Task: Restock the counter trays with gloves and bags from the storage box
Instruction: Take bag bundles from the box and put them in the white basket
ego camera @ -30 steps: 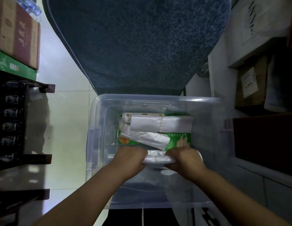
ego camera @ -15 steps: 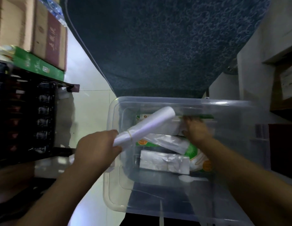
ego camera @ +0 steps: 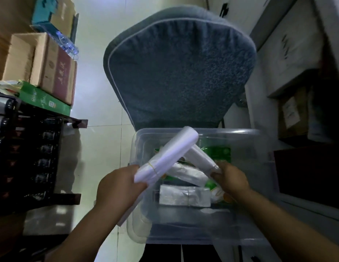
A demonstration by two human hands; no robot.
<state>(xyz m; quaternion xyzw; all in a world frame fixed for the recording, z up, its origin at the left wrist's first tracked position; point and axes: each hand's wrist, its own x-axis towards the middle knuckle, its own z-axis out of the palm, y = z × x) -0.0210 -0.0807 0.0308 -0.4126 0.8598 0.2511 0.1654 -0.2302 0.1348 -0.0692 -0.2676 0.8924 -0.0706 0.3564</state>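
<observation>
Plastic-slick bag rolls, one gripped in my left hand (ego camera: 119, 184) and one in my right hand (ego camera: 230, 179) above the storage box (ego camera: 183, 233), need fingers closed near their rubber bands.

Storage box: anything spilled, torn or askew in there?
Nothing stands out. The storage box sits level; the left hand and right hand each hold a banded bag roll, and the remaining packs lie loosely stacked, none visibly torn.

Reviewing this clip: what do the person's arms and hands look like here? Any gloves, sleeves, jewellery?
Both the left hand and the right hand are bare, with no gloves. The forearms are uncovered as far as the frame shows; no sleeve edge is in view. No watch, ring or wristband shows, though the dim light hides fine detail.
</observation>
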